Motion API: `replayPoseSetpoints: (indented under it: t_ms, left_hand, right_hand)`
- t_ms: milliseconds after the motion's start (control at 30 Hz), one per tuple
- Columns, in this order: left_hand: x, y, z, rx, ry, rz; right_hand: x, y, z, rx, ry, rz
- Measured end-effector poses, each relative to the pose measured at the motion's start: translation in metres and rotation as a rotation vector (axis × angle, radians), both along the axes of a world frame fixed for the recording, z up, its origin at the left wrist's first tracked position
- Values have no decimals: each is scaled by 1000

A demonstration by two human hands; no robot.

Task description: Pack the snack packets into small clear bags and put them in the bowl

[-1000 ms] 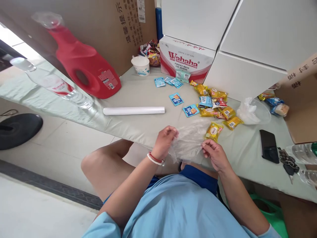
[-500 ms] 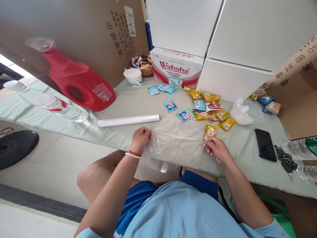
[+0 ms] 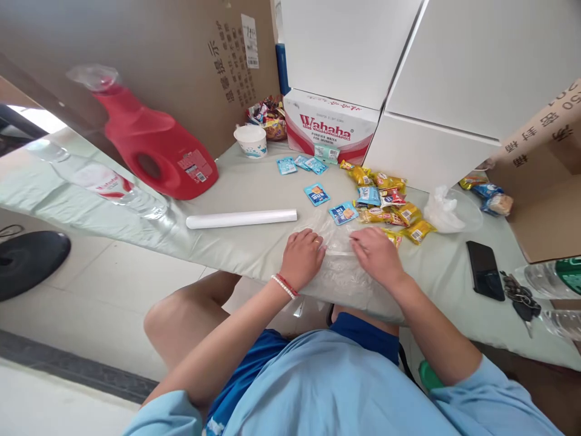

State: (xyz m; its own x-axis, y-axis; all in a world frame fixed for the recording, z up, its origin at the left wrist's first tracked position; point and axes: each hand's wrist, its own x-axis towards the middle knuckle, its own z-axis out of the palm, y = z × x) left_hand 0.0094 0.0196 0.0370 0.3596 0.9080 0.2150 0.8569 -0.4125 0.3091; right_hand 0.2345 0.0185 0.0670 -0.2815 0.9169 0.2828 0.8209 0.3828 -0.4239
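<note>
A thin clear plastic bag [image 3: 344, 274] lies crumpled on the cloth by the front edge. My left hand [image 3: 303, 257] is closed at its left side, fingers curled onto the film. From the right, my right hand [image 3: 377, 253] pinches the bag, thumb and fingers together. Just beyond my right hand are several yellow-wrapped snacks [image 3: 418, 231], one of them partly covered by it. Two blue snack packets [image 3: 344, 212] [image 3: 316, 194] lie past the bag. Left of my left hand rests a white roll [image 3: 242, 218].
At left stand a red jug [image 3: 158, 145] and a water bottle [image 3: 104, 181]. A paper cup [image 3: 252, 142] and a Wahaha carton [image 3: 329, 124] are at the back. To the right lie a bowl with a white bag [image 3: 442, 209], a phone [image 3: 485, 270] and keys [image 3: 521, 297].
Both hands have come inward, closer together, and slightly away from me. The bag, stretched between them before, is now bunched up. The view has shifted a little.
</note>
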Motion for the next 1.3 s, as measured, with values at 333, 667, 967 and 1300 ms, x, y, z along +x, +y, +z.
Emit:
replayPoseSetpoints:
  t_ms: [333, 667, 967, 1300]
  left_hand:
    - [-59, -10, -46, -36, 70, 129]
    - [-87, 1, -45, -20, -49, 45]
    - [-91, -1, -51, -12, -175, 48]
    - [-92, 0, -55, -33, -237, 51]
  right_hand:
    - [16, 53, -90, -104, -171, -36]
    - [-3, 114, -31, -109, -297, -30]
    - [-231, 290, 11, 62, -437, 139]
    - [-291, 338, 7, 79, -442, 209]
